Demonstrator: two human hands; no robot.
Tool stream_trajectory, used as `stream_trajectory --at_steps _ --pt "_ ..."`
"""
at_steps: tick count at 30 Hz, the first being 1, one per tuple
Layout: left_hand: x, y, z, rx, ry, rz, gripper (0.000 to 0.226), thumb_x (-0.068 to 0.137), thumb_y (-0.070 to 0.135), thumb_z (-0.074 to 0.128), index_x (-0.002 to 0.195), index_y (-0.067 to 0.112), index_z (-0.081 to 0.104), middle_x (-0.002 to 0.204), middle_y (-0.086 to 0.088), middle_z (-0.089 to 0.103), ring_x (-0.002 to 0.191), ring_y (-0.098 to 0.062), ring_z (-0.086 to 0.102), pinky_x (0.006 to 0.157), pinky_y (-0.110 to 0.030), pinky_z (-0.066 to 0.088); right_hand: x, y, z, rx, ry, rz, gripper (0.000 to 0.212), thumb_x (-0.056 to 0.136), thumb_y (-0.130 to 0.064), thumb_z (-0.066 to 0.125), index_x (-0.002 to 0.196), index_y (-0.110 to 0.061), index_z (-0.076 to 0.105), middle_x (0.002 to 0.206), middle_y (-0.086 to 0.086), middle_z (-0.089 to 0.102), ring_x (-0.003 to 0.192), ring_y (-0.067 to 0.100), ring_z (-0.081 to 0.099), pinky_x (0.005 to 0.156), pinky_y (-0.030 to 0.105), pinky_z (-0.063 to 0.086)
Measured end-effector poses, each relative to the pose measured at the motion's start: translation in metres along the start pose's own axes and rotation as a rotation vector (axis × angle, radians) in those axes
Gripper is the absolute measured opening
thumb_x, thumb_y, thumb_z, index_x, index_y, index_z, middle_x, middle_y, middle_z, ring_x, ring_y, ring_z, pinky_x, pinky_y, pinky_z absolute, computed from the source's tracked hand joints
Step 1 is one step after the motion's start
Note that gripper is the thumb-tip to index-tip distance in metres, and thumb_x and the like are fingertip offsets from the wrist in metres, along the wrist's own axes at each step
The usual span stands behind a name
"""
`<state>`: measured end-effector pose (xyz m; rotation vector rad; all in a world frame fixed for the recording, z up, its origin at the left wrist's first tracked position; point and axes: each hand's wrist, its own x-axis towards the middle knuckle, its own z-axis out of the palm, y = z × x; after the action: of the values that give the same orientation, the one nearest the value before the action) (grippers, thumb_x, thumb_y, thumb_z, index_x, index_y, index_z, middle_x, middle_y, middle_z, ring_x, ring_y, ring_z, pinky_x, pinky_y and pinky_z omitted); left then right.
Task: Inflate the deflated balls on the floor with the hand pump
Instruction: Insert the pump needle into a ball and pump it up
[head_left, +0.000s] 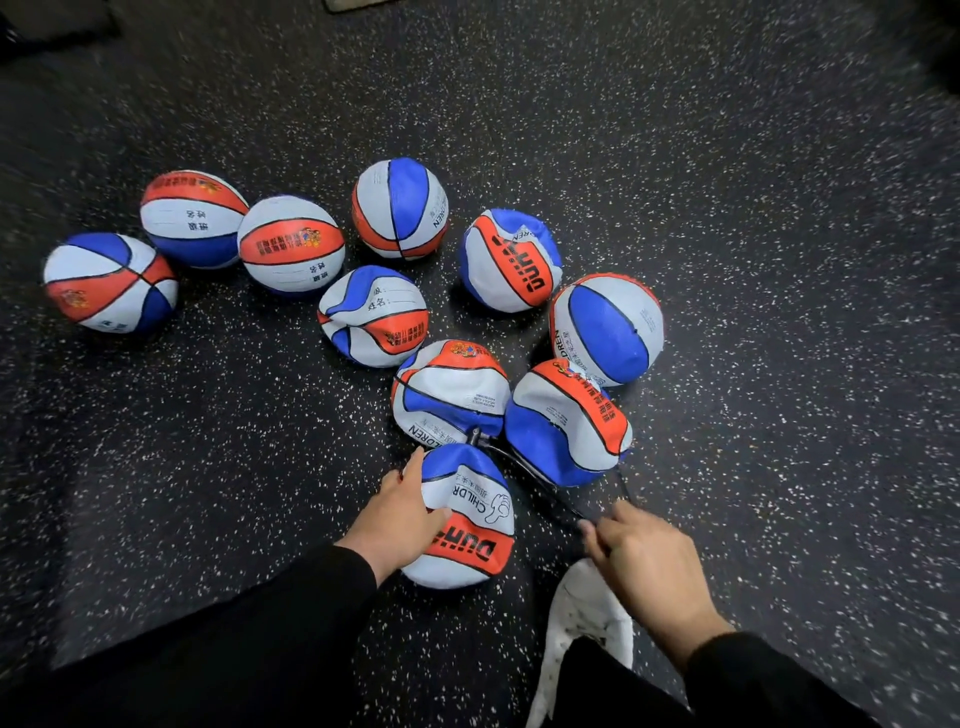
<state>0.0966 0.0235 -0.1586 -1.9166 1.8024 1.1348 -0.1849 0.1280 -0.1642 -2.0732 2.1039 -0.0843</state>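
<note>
Ten red-white-blue balls (374, 317) on the speckled floor (727, 208); several crumpled. Left hand (400, 512), grip spread wide, palm pressed on the nearest ball (470, 519). Right hand (647, 566), grip closed round one black hand pump (535, 480), its far end against a dented ball (449, 397). One white shoe (582, 629) below.

Ten red, white and blue balls lie on the speckled floor (727, 208). The left hand (397, 514) rests on the nearest ball (470, 525); the right hand (644, 566) closes round the black pump (540, 480), near a white shoe (576, 629).
</note>
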Motion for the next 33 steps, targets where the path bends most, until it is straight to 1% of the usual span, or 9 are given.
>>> stream_trajectory --at_steps 3,6,9,12,15,18,23,29,33 --pt "-0.001 -0.002 0.002 0.001 0.005 -0.009 0.094 0.100 0.040 0.063 0.164 0.036 -0.006 0.163 -0.012 0.025 0.131 -0.032 0.056 0.105 -0.041 0.046 0.017 0.010 -0.023 0.040 0.008 0.072 0.045 0.098 -0.042 0.055 0.059 -0.018 0.058 0.068 -0.004 0.049 0.055 0.024 0.058 0.045 0.035 0.046" --pt "0.000 -0.003 0.003 -0.010 0.022 -0.002 0.095 0.099 0.040 0.064 0.164 0.036 -0.005 0.161 -0.012 0.027 0.129 -0.032 0.057 0.106 -0.042 0.048 0.037 0.003 -0.073 0.133 0.150 0.050 0.044 0.095 -0.031 0.062 0.054 -0.016 0.055 0.062 -0.003 0.050 0.052 0.027 0.055 0.046 0.034 0.045" --pt "0.002 -0.003 0.003 -0.021 0.027 -0.019 0.095 0.098 0.041 0.064 0.164 0.036 -0.004 0.162 -0.013 0.027 0.130 -0.034 0.056 0.108 -0.044 0.047 0.040 -0.002 -0.104 0.103 0.196 0.038 0.046 0.094 -0.035 0.057 0.053 -0.015 0.052 0.061 -0.003 0.050 0.051 0.026 0.051 0.047 0.031 0.043" --pt "0.004 -0.002 0.003 -0.028 0.028 -0.022 0.094 0.098 0.041 0.063 0.164 0.037 -0.003 0.163 -0.012 0.026 0.129 -0.033 0.056 0.107 -0.046 0.048 0.022 0.001 -0.076 0.122 0.240 0.109 0.042 0.096 -0.035 0.059 0.059 -0.017 0.063 0.074 -0.008 0.063 0.059 0.023 0.060 0.048 0.029 0.045" --pt "0.004 -0.004 0.003 -0.023 0.029 -0.024 0.094 0.098 0.040 0.063 0.164 0.037 -0.002 0.163 -0.011 0.026 0.128 -0.033 0.057 0.107 -0.046 0.048 0.003 -0.001 -0.018 0.106 0.190 0.060 0.043 0.102 -0.035 0.054 0.067 -0.018 0.071 0.090 -0.008 0.068 0.073 0.020 0.065 0.054 0.028 0.050" --pt "0.002 -0.004 0.002 -0.019 0.016 -0.009 0.094 0.098 0.040 0.064 0.165 0.036 -0.003 0.162 -0.012 0.027 0.130 -0.033 0.055 0.109 -0.046 0.046 -0.001 0.007 0.010 0.069 0.138 0.025 0.047 0.101 -0.043 0.046 0.069 -0.018 0.070 0.086 -0.004 0.066 0.075 0.025 0.063 0.058 0.034 0.054" --pt "0.002 -0.008 0.001 -0.035 0.002 -0.008 0.096 0.097 0.045 0.064 0.164 0.038 -0.004 0.165 -0.011 0.025 0.135 -0.033 0.052 0.111 -0.047 0.045 0.006 0.007 0.002 0.064 0.112 -0.034 0.056 0.103 -0.045 0.039 0.058 -0.018 0.057 0.068 -0.004 0.050 0.056 0.026 0.057 0.043 0.035 0.046" --pt "0.002 -0.007 0.001 -0.069 0.022 0.001 0.096 0.094 0.060 0.062 0.166 0.036 0.002 0.163 -0.009 0.029 0.138 -0.033 0.048 0.112 -0.045 0.042 0.044 0.011 -0.102 0.132 0.286 -0.004 0.046 0.093 -0.029 0.061 0.052 -0.020 0.042 0.059 -0.003 0.049 0.050 0.028 0.052 0.046 0.029 0.040" --pt "0.003 -0.008 -0.001 -0.099 0.020 0.003 0.099 0.091 0.064 0.065 0.165 0.037 0.004 0.161 -0.008 0.031 0.139 -0.032 0.047 0.113 -0.046 0.041 0.029 0.010 -0.062 0.133 0.283 0.119 0.041 0.096 -0.026 0.064 0.057 -0.015 0.058 0.067 -0.002 0.056 0.057 0.028 0.058 0.048 0.032 0.047"
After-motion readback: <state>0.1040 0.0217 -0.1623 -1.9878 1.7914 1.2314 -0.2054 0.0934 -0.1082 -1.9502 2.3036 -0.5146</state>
